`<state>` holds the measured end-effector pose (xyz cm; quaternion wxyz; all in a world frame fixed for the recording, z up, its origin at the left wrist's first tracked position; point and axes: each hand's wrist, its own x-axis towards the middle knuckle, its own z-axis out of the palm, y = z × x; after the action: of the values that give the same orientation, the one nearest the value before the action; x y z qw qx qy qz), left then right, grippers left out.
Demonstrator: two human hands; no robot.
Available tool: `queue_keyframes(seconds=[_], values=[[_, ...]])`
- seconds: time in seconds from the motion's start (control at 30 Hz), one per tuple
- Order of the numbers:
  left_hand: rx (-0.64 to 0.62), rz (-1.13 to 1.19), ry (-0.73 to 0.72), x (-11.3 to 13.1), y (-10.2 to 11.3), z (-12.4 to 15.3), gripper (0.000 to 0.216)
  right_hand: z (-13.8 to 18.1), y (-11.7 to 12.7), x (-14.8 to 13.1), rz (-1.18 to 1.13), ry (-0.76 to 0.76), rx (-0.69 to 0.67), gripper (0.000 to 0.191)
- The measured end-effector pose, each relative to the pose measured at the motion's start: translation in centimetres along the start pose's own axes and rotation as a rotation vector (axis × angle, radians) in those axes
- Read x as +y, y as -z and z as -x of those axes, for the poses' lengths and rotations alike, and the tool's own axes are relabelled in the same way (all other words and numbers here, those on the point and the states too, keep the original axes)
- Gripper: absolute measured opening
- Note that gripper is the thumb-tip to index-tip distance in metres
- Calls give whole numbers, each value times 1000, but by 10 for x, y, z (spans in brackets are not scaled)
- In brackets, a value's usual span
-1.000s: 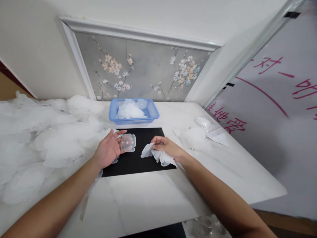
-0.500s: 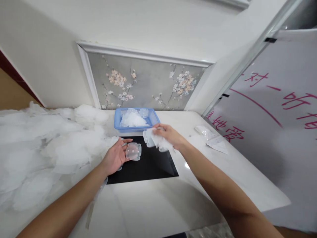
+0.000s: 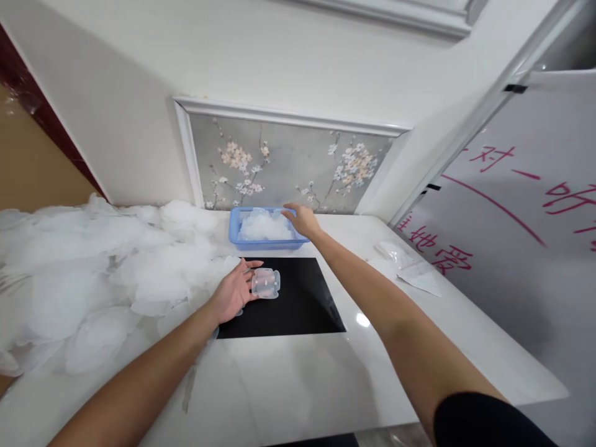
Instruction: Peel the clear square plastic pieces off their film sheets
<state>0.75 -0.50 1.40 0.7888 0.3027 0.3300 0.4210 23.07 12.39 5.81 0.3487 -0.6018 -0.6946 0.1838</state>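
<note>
My left hand (image 3: 234,289) rests on the black mat (image 3: 298,304), fingers loosely around a small clear plastic piece (image 3: 266,283) that it holds at the edge. My right hand (image 3: 301,219) is stretched out over the right end of the blue basket (image 3: 242,239), fingers spread and pointing down, with nothing visible in it. Inside the basket lies a heap of translucent white plastic pieces (image 3: 263,227).
A large pile of white translucent sheets (image 3: 93,279) covers the left of the white table (image 3: 288,385). A clear bag with paper (image 3: 410,264) lies at the right. A floral panel (image 3: 288,161) stands behind the basket, and a whiteboard with pink writing (image 3: 521,205) is at right.
My right hand carried a bunch of white plastic pieces from the mat up to the basket and let them go there. The left hand stayed on the clear piece. The camera tilted up.
</note>
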Motion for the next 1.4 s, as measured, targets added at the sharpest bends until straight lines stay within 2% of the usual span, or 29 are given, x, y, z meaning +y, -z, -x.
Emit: queue_keyframes(seconds=[0.07, 0.17, 0.23, 0.27, 0.33, 0.4, 0.43, 0.5, 0.57, 0.6, 0.7, 0.77, 0.87, 0.97, 1.03, 1.13, 1.2, 1.3, 1.4], values=[[-7, -2, -2, 0, 1, -1, 33, 39, -2, 5, 23, 113, 21, 29], [-33, -11, -5, -4, 1, -2, 32, 105, -13, 8, 109, 656, -108, 40], [-64, -68, -8, -7, -1, -2, 30, 140, -23, 9, 189, 834, -210, 46], [-73, -140, -30, -8, -1, -2, 28, 153, -27, 10, 178, 861, -228, 42], [-47, -413, -164, -6, -1, 0, 30, 166, -30, 13, 73, 783, -179, 35], [1, -840, -372, 3, 2, 5, 31, 170, -29, 18, -71, 641, -120, 31], [-2, -1075, -455, 10, 5, 8, 30, 170, -27, 21, -125, 596, -135, 29], [-127, -1475, -484, 24, 12, 15, 28, 170, -24, 28, -193, 585, -261, 25], [-259, -1672, -451, 35, 20, 21, 27, 172, -21, 33, -253, 586, -397, 21], [-271, -1700, -452, 39, 24, 23, 24, 174, -20, 35, -295, 547, -406, 20], [-203, -1575, -505, 40, 32, 19, 9, 177, -17, 36, -447, 309, -204, 19], [-177, -1446, -511, 38, 31, 12, 8, 175, -15, 36, -528, 158, -128, 16], [-109, -1334, -517, 32, 17, 6, 14, 166, -10, 36, -702, -68, -162, 16], [-11, -1223, -572, 21, -4, 8, 12, 159, -5, 37, -1034, -292, -162, 21], [52, -1082, -537, 11, -16, 12, 6, 157, -2, 40, -1214, -395, -217, 23], [145, -835, -395, -1, -23, 15, 8, 157, 0, 44, -1302, -483, -312, 24], [188, -734, -355, -4, -23, 13, 15, 157, 0, 48, -1314, -496, -345, 25], [247, -583, -346, -3, -19, 8, 22, 157, -1, 51, -1322, -500, -348, 26], [271, -326, -243, 3, -19, 6, 21, 156, -1, 52, -1323, -484, -345, 28]])
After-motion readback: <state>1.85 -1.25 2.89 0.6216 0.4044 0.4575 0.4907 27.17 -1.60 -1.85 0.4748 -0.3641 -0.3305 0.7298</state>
